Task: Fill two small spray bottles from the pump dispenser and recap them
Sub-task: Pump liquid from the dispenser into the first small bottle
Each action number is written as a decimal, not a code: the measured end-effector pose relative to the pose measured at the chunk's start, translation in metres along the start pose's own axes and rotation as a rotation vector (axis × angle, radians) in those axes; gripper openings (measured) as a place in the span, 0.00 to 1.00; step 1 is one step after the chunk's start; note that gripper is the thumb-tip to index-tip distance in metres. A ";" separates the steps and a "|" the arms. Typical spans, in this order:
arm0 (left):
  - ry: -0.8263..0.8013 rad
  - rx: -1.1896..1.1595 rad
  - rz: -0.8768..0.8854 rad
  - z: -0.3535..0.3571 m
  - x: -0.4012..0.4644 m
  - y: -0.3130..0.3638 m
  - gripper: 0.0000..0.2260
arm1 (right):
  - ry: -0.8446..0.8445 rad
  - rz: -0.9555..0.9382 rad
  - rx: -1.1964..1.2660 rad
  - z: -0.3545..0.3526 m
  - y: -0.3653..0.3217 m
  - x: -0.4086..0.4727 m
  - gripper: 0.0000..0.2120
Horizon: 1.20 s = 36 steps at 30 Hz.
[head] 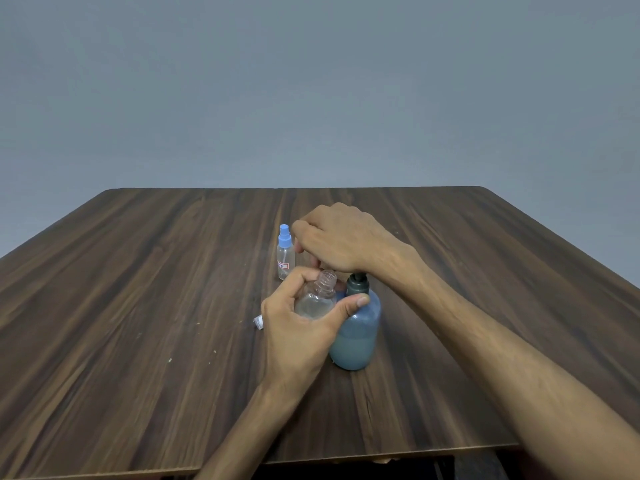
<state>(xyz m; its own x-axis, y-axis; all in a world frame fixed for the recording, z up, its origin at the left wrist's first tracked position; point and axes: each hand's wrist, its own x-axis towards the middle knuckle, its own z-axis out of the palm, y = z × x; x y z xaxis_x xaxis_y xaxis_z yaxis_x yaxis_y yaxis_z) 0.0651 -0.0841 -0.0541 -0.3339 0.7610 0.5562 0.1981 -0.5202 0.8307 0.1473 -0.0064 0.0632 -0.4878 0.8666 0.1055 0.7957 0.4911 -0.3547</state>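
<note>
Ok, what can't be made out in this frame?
Head view only:
- Pump head and spout: covered by the right hand.
- Liquid flow into the open bottle: hidden by both hands; the left hand covers its base.
- Label on the capped bottle: too small to read.
- White scrap beside the left hand: half hidden, unidentifiable.

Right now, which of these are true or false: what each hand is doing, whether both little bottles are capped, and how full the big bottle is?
1. The left hand holds an uncapped small bottle. True.
2. The right hand rests flat on the table. False: it is on top of the pump dispenser.
3. The far spray bottle wears a blue cap. True.
4. The dispenser is full to its neck. False: liquid reaches partway up.
</note>
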 end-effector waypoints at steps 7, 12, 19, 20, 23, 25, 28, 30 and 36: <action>0.011 -0.025 -0.020 0.001 -0.001 0.002 0.18 | -0.038 0.026 0.001 0.005 0.000 -0.002 0.22; 0.001 0.009 -0.011 0.000 0.000 0.000 0.17 | 0.001 -0.003 0.017 -0.001 0.000 0.000 0.21; 0.017 -0.029 -0.027 0.001 -0.001 -0.003 0.18 | -0.031 0.012 -0.001 0.007 0.002 0.000 0.22; 0.019 -0.034 -0.029 0.001 -0.001 -0.003 0.19 | -0.026 0.008 -0.012 0.007 0.001 0.000 0.22; 0.012 -0.018 -0.022 0.001 -0.001 -0.003 0.18 | -0.003 -0.011 -0.010 0.002 0.001 0.000 0.22; -0.004 0.009 -0.004 0.000 0.000 -0.004 0.17 | 0.014 -0.013 0.006 0.000 0.002 0.000 0.23; 0.008 -0.012 -0.019 0.000 0.000 -0.005 0.18 | -0.014 0.003 0.025 0.003 0.003 0.002 0.22; 0.013 -0.029 -0.027 0.000 -0.001 -0.005 0.19 | -0.024 0.006 0.020 0.007 0.003 0.001 0.21; -0.005 -0.002 0.010 0.000 -0.001 -0.006 0.16 | 0.036 -0.026 0.012 0.001 0.001 0.000 0.23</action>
<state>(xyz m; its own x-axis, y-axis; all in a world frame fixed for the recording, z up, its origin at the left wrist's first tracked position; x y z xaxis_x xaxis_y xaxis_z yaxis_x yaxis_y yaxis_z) 0.0640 -0.0819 -0.0591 -0.3277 0.7574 0.5648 0.1993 -0.5290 0.8249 0.1476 -0.0064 0.0615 -0.4951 0.8561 0.1483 0.7781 0.5128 -0.3627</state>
